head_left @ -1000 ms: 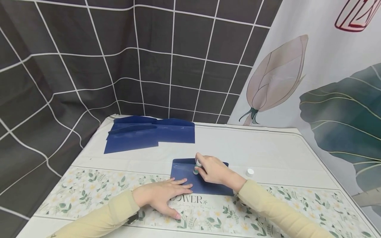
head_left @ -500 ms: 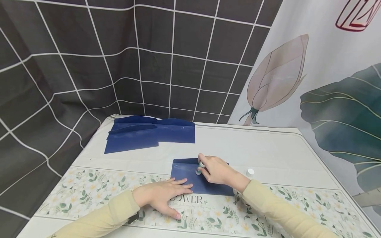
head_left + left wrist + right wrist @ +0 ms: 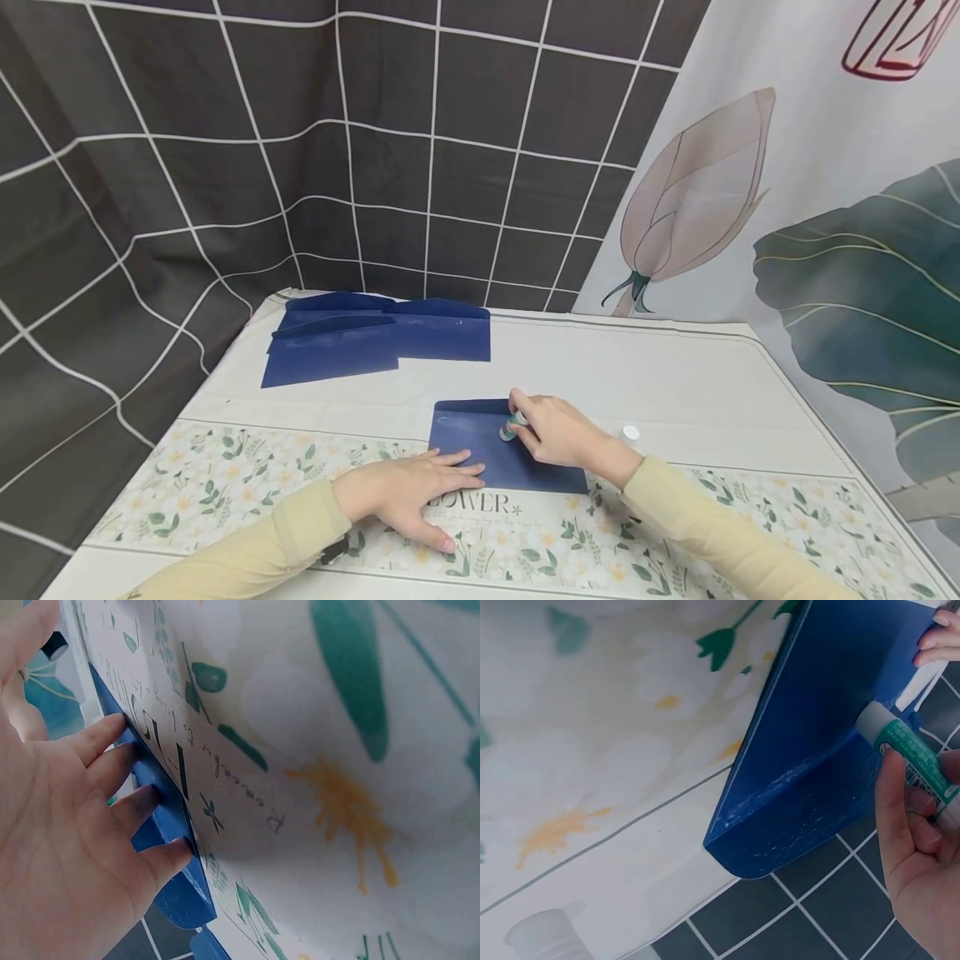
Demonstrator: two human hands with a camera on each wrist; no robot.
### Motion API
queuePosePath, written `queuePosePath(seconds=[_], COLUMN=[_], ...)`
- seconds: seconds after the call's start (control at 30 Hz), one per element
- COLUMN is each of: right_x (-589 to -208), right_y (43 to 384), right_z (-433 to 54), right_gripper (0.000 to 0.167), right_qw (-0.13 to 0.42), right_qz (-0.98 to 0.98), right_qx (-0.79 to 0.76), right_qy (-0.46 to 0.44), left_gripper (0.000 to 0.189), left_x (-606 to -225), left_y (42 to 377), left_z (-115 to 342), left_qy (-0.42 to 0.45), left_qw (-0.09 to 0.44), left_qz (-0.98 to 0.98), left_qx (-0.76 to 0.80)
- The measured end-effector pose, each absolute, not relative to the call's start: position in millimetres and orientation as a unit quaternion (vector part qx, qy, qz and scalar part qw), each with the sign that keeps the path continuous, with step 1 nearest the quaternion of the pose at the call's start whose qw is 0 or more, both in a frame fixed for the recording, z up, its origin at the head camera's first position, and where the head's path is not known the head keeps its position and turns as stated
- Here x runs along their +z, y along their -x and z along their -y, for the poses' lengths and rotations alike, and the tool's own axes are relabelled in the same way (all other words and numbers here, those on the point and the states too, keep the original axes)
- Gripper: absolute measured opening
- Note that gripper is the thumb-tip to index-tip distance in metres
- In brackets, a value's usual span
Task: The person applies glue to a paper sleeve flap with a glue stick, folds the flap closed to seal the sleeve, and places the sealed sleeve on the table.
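A dark blue envelope (image 3: 480, 458) lies on the table with its flap folded out at the far side. My right hand (image 3: 558, 429) grips a green-and-white glue stick (image 3: 915, 759), its end against the envelope near the flap fold. Whitish smears show along that fold in the right wrist view. With fingers spread, my left hand (image 3: 412, 493) rests flat, fingertips on the envelope's left front part and palm over the tablecloth. The left wrist view shows those fingertips (image 3: 177, 853) on the envelope's edge. A white cap (image 3: 629, 434) stands to the right of the envelope.
Several more blue envelopes (image 3: 330, 354) overlap at the table's back left, flaps out. A floral tablecloth (image 3: 247, 479) covers the table. Behind hangs a dark grid-patterned curtain (image 3: 390, 167), with a white leaf-printed one (image 3: 697, 192) on the right.
My right hand has slid the glue stick a short way to the right across the envelope, and the stick tilts more. The left hand and envelope have stayed in place.
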State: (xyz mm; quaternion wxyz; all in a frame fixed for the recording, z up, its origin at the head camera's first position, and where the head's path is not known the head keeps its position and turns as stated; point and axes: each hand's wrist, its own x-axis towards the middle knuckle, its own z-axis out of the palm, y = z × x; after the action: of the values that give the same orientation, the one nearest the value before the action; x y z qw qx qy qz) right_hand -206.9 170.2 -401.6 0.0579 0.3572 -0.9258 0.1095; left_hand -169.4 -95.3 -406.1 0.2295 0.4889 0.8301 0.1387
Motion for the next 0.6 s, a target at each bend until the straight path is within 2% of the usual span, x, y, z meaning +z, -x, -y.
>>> queuePosePath(seconds=[0.33, 0.6], right_x=[-402, -399], right_y=[206, 207], right_z=[-179, -188], right_gripper=[0.012, 0.013], right_qw=[0.050, 0.008], right_qz=[0.924, 0.929], right_qx=[0.124, 0.186], right_qy=[-0.358, -0.319], left_gripper=[0.075, 0.075], left_x=[-405, -403], left_y=[171, 171], left_z=[95, 93], left_qy=[-0.490, -0.485], left_qw=[0.233, 0.221], left_qz=[-0.828, -0.838], left_qx=[0.139, 0.120])
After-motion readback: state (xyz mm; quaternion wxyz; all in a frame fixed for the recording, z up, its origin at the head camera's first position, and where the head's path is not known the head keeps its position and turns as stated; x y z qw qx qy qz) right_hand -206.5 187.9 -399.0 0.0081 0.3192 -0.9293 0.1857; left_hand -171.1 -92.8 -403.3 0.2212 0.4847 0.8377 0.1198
